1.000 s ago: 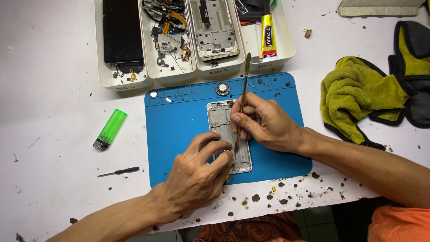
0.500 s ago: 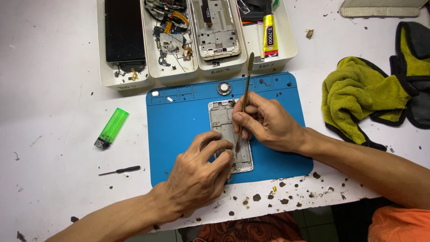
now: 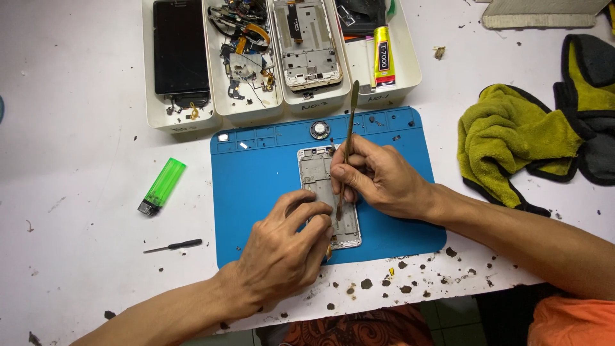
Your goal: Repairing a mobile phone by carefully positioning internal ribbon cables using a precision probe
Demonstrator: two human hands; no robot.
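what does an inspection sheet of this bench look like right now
surface: white table, scuffed, with dark crumbs along the near edge; blue mat on it.
job's things: phone frame lies flat on the mat; thin metal pry tool has its tip on the frame.
clutter: green lighter, small screwdriver, yellow-green cloths, four white trays holding phone parts and a yellow glue tube.
grippers: left hand presses on the frame's near end; right hand grips the pry tool.
cables: flex ribbons tangled in the second tray.
surroundings: orange cloth at lower right; floor hardly seen.
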